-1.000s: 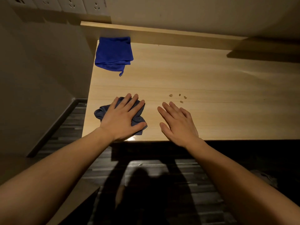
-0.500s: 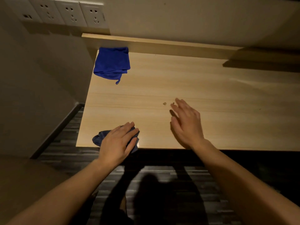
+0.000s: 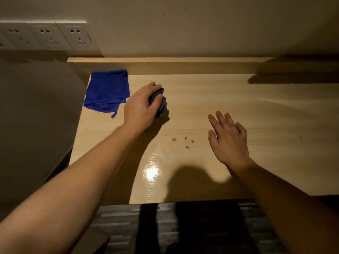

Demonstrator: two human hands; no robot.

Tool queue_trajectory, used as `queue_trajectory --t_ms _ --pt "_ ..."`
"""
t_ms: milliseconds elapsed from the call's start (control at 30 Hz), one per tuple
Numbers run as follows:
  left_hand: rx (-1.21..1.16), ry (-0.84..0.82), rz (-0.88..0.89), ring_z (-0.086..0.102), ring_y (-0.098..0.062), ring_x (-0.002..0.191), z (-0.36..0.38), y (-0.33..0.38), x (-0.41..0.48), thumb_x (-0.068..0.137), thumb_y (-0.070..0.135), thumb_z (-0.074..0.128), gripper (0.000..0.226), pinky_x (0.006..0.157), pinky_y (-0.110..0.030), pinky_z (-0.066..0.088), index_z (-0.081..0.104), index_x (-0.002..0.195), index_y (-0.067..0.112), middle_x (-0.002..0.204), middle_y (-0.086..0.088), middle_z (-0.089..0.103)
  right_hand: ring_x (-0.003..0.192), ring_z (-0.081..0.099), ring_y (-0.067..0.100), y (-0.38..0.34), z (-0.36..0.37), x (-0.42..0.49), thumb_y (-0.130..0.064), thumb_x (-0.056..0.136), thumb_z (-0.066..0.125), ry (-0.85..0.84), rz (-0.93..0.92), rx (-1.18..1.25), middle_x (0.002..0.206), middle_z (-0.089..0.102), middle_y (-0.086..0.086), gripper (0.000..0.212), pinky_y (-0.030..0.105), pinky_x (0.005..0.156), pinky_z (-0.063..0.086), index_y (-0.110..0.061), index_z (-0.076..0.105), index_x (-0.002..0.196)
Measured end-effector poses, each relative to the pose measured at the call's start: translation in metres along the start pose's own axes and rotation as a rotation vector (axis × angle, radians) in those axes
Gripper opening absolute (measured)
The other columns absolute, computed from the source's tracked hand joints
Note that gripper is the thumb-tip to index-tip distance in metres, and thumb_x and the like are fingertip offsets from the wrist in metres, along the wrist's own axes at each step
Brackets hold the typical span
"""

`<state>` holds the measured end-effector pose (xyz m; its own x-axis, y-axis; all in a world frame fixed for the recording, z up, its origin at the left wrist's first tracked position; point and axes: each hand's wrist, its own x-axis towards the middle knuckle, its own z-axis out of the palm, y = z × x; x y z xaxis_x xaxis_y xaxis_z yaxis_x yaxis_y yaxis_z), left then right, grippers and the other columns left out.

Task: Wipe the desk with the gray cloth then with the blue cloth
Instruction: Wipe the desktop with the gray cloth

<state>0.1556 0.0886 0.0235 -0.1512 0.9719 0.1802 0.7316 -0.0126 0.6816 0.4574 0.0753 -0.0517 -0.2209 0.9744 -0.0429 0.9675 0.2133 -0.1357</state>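
Observation:
My left hand (image 3: 142,106) grips the bunched gray cloth (image 3: 161,107) and presses it on the light wooden desk (image 3: 238,107), far from the front edge; most of the cloth is hidden under my fingers. Just left of that hand the blue cloth (image 3: 107,92) lies folded in the desk's back left corner. My right hand (image 3: 229,140) hovers flat over the desk's middle, fingers spread, holding nothing. Several small crumbs (image 3: 183,142) lie between my two arms.
A raised wooden ledge (image 3: 165,61) runs along the back of the desk against the wall. Wall sockets (image 3: 45,35) sit at the upper left. The desk's left edge drops to a dark striped floor (image 3: 128,226). A glare spot (image 3: 152,173) shines near the front.
My left hand has carried the gray cloth from the desk's front left edge up toward the back, beside the blue cloth. My right hand moved right of the crumbs. The camera shifted closer.

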Motion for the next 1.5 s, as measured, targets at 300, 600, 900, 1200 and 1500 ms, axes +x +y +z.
queue_trajectory --t_ms 300,600,900,1200,1500 --pt "0.473 -0.344 0.099 0.002 -0.029 0.164 0.063 -0.041 0.099 0.111 0.062 0.028 0.06 0.127 -0.061 -0.002 0.031 0.165 0.036 0.178 -0.004 0.013 0.158 0.014 0.017 0.007 0.008 0.006 -0.051 0.102 0.027 0.029 -0.015 0.024 0.171 0.019 -0.007 0.061 0.043 0.119 0.016 -0.038 0.028 0.162" --pt "0.547 -0.386 0.069 -0.003 -0.027 0.164 0.071 -0.036 0.094 0.104 0.073 0.024 0.067 0.129 -0.061 -0.004 0.024 0.166 0.046 0.179 0.0 0.005 0.157 0.019 0.018 0.008 0.011 0.004 -0.046 0.101 0.033 0.134 -0.033 0.056 0.17 0.025 -0.005 0.059 0.049 0.12 0.021 -0.034 0.038 0.159" --pt "0.46 -0.313 0.06 0.012 -0.024 0.163 0.073 -0.03 0.038 0.102 0.065 0.038 0.083 0.129 -0.054 0.008 0.009 0.17 0.028 0.176 -0.003 0.024 0.158 0.015 0.021 0.009 0.007 0.008 -0.047 0.102 0.027 0.016 -0.021 0.011 0.171 0.022 -0.004 0.06 0.05 0.119 0.019 -0.037 0.028 0.161" --pt "0.495 -0.367 0.092 0.003 -0.013 0.164 0.066 -0.023 -0.04 0.104 0.061 0.028 0.076 0.13 -0.048 0.002 0.02 0.17 0.025 0.178 0.008 0.014 0.157 0.016 0.02 0.006 0.007 0.005 -0.047 0.105 0.028 0.045 -0.008 0.0 0.171 0.024 -0.003 0.058 0.051 0.119 0.021 -0.034 0.03 0.161" --pt "0.455 -0.375 0.127 0.006 -0.012 0.163 0.054 -0.011 -0.123 0.106 0.056 0.029 0.069 0.13 -0.046 0.004 0.024 0.169 0.029 0.177 0.01 0.017 0.158 0.014 0.02 0.002 0.001 0.005 -0.045 0.105 0.028 0.019 -0.001 0.006 0.171 0.023 -0.004 0.057 0.05 0.12 0.018 -0.035 0.029 0.161"
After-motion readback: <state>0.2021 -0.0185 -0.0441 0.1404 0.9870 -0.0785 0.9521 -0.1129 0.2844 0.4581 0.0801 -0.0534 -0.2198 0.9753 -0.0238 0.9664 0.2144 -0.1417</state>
